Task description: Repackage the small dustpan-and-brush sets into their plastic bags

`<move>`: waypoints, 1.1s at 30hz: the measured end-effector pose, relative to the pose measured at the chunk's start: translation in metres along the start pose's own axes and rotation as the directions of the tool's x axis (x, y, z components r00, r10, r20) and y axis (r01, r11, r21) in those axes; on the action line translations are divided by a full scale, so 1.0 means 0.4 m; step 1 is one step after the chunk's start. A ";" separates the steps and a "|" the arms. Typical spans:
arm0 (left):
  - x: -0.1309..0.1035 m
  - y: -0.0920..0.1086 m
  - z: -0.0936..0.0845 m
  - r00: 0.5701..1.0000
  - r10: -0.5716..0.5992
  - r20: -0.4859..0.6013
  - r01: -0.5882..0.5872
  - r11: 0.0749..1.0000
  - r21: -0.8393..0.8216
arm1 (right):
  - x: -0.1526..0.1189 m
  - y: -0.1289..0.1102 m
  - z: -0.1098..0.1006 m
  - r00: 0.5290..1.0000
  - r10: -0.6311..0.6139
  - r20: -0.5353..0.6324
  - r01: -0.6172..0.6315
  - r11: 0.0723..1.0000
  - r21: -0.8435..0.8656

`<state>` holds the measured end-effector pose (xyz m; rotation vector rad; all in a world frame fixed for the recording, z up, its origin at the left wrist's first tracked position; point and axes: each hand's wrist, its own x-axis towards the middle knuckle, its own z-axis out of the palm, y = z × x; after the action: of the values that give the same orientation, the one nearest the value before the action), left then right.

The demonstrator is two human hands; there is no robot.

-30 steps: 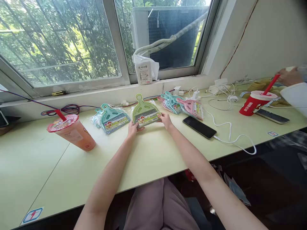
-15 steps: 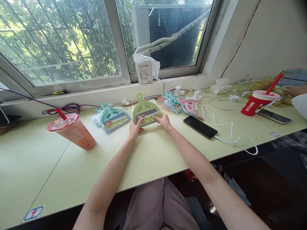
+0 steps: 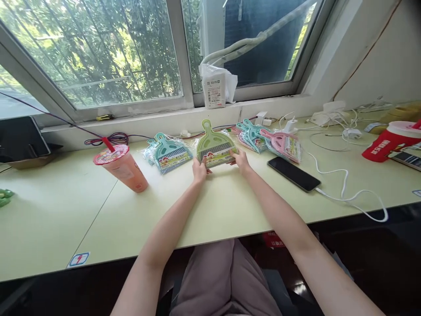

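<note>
A seated person holds a small green plastic dustpan-and-brush set in a clear wrapper (image 3: 215, 148) at the far side of a pale green table (image 3: 210, 206), just below the window sill. The left hand (image 3: 199, 170) pinches the packet's lower left corner, fingers curled closed on it; the right hand (image 3: 241, 160) grips its lower right corner the same way. The packet lies flat on the table, handle pointing toward the window. Just to its left sits a stack of teal dustpan sets in wrappers (image 3: 167, 151), and to its right a fan of teal and pink wrapped sets (image 3: 268, 140). A pink drink cup with a red straw (image 3: 121, 166) stands farther left; a black phone on a white cable (image 3: 294, 174) lies to the right.
</note>
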<state>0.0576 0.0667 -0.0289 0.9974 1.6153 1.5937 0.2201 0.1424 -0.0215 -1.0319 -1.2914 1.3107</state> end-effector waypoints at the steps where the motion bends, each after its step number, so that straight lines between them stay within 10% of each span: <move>1: 0.001 -0.001 -0.001 1.000 0.011 0.008 -0.011 1.000 -0.005 | 0.000 0.001 0.000 1.000 0.012 -0.009 -0.012 1.000 0.018; 15: 0.023 0.006 -0.039 0.998 0.002 0.061 0.009 0.985 -0.170 | -0.070 -0.001 0.064 0.924 0.149 0.353 -0.231 0.952 0.203; 23: 0.020 0.006 -0.032 0.987 -0.107 0.123 0.112 0.993 -0.029 | -0.045 -0.008 0.044 0.937 0.318 0.144 -0.348 0.879 0.325; 27: 0.023 0.013 -0.066 0.993 0.090 -0.079 -0.077 0.985 0.155 | -0.006 -0.019 -0.009 0.917 0.389 0.085 -0.396 0.866 0.305; 33: 0.066 0.043 -0.195 0.726 0.433 -0.534 0.013 0.768 0.641 | 0.010 -0.017 -0.034 0.901 0.392 0.185 -0.432 0.854 0.290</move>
<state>-0.0217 0.0500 -0.0063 1.0173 2.7365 1.7327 0.2333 0.1479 -0.0154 -1.0383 -0.9156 1.8701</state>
